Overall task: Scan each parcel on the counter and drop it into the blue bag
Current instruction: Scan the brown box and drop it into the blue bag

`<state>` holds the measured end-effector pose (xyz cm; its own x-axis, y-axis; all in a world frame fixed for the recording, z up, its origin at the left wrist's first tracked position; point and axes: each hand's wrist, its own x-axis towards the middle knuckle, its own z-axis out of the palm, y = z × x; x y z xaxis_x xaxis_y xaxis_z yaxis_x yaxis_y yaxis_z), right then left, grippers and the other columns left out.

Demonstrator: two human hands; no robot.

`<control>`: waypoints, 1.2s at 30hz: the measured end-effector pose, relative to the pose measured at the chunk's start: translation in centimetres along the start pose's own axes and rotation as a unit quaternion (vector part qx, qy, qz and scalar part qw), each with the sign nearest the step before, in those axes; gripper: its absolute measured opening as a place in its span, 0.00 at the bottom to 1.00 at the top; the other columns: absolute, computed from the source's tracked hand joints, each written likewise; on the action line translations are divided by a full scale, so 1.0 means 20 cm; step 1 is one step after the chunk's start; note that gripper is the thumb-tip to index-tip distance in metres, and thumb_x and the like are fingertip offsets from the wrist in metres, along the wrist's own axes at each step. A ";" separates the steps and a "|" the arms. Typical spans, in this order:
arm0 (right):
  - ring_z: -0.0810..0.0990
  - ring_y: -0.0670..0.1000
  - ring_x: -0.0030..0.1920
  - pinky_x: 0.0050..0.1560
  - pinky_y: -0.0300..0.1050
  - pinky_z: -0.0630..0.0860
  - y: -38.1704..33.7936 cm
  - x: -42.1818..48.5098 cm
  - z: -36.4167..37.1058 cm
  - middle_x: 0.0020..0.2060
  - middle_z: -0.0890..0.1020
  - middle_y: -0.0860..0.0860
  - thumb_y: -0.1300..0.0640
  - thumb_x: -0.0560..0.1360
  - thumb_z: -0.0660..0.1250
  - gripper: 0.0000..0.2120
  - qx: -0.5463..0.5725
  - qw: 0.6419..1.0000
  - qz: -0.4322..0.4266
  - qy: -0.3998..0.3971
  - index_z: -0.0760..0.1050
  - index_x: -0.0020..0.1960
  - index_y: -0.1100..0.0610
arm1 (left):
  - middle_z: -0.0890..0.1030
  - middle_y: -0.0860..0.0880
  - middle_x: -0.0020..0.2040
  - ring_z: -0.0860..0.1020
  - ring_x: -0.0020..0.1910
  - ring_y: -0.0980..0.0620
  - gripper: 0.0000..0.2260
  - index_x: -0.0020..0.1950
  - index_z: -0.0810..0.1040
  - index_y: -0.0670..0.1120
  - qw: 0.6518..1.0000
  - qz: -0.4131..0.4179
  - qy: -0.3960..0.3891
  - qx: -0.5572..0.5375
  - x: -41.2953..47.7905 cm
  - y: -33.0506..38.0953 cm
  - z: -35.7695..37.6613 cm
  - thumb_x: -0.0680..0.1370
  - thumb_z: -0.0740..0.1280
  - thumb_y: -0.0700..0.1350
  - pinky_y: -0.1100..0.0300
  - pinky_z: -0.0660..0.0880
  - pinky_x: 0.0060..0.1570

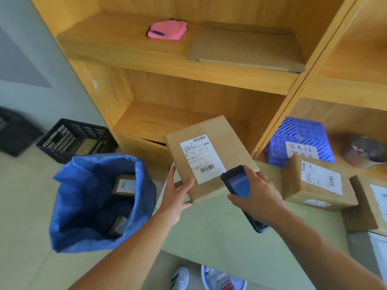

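Scanning step: cardboard parcel (211, 158) held label-up above the left edge of the tabletop (219, 233), gripped at its near corner by the left hand (178, 192). Right hand (258, 194) wrapped round the scanner (237, 183), pointed at the lower barcode. Next, likely: carry left, release over the open blue bag (69, 206), just beside. More parcels (318, 183) waiting at right.

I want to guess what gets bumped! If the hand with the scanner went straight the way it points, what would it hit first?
Probably the cardboard parcel that the left hand holds: the scanner in the right hand aims at its label, though depth is unclear.
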<state>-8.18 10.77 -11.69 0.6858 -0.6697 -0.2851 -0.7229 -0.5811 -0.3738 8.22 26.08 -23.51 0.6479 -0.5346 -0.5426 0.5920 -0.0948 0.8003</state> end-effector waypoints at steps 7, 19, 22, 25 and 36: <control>0.72 0.51 0.50 0.46 0.44 0.73 -0.46 0.18 0.21 0.56 0.71 0.49 0.36 0.69 0.71 0.44 -0.034 0.993 -0.100 -0.058 0.54 0.77 0.47 | 0.87 0.56 0.58 0.85 0.59 0.45 0.27 0.70 0.69 0.69 0.994 0.006 0.102 -0.046 -0.09 0.07 -0.58 0.79 0.74 0.46 0.38 0.79 0.56; 0.71 0.52 0.63 0.62 0.52 0.75 -1.07 0.32 0.69 0.68 0.67 0.50 0.35 0.71 0.69 0.47 -0.045 0.971 -0.181 -0.147 0.48 0.79 0.47 | 0.84 0.51 0.64 0.84 0.60 0.48 0.31 0.78 0.65 0.55 0.948 -0.030 0.273 -0.158 -0.09 -0.02 -1.35 0.78 0.75 0.48 0.61 0.83 0.39; 0.70 0.52 0.66 0.64 0.53 0.73 -1.15 0.35 0.81 0.70 0.65 0.49 0.36 0.71 0.70 0.46 -0.026 0.968 -0.185 -0.170 0.48 0.79 0.46 | 0.83 0.52 0.65 0.83 0.63 0.49 0.37 0.79 0.64 0.56 0.943 -0.048 0.289 -0.161 -0.02 -0.09 -1.48 0.74 0.78 0.51 0.54 0.82 0.55; 0.71 0.52 0.65 0.64 0.54 0.73 -1.21 0.41 0.93 0.70 0.66 0.47 0.36 0.70 0.70 0.46 -0.016 0.966 -0.184 -0.183 0.48 0.78 0.44 | 0.82 0.50 0.65 0.82 0.64 0.49 0.34 0.76 0.64 0.56 0.939 -0.061 0.294 -0.170 0.09 -0.15 -1.59 0.75 0.77 0.50 0.53 0.81 0.57; 0.71 0.49 0.59 0.56 0.47 0.75 -1.35 0.70 1.40 0.62 0.70 0.48 0.34 0.68 0.72 0.46 -0.039 0.964 -0.157 -0.212 0.53 0.77 0.45 | 0.80 0.49 0.67 0.80 0.66 0.44 0.25 0.77 0.64 0.58 0.897 -0.115 0.337 -0.261 0.41 -0.45 -1.89 0.83 0.68 0.44 0.40 0.77 0.67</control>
<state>23.24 29.95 -30.25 0.8326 -0.2151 -0.5105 -0.4670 -0.7681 -0.4380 26.32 54.35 -44.91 0.5181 0.0954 -0.8500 0.7775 0.3618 0.5145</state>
